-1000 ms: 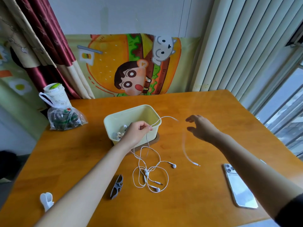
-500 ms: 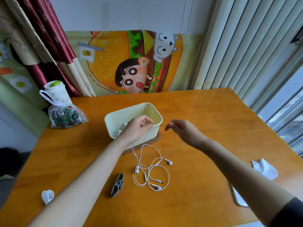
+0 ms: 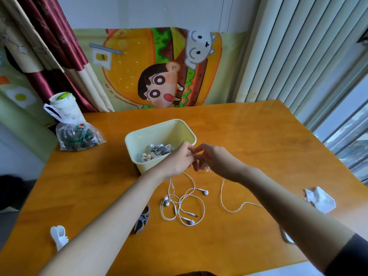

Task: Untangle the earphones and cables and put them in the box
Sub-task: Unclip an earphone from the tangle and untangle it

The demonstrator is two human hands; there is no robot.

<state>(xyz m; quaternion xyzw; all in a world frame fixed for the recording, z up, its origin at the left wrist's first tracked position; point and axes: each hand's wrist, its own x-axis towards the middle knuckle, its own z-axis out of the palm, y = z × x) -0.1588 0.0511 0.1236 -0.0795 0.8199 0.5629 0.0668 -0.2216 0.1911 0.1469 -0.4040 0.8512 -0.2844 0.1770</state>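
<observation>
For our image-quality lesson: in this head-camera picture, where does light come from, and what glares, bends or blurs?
Head view: daylight comes from the window at right; a pale sheen lies on the far table; the wide lens bows the blinds; the left hand and right hand, pinching the cable, look slightly soft; the earphones are sharp.

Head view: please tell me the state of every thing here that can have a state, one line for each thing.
left hand, pinches the earphones' cords.
right hand, pinches the cable.
box, open, no lid, small items inside.
earphones, tangled, cords rising to the left hand.
cable, loose, one end lifted by the right hand.
plastic bag, filled with dark items.
paper, crumpled.
</observation>
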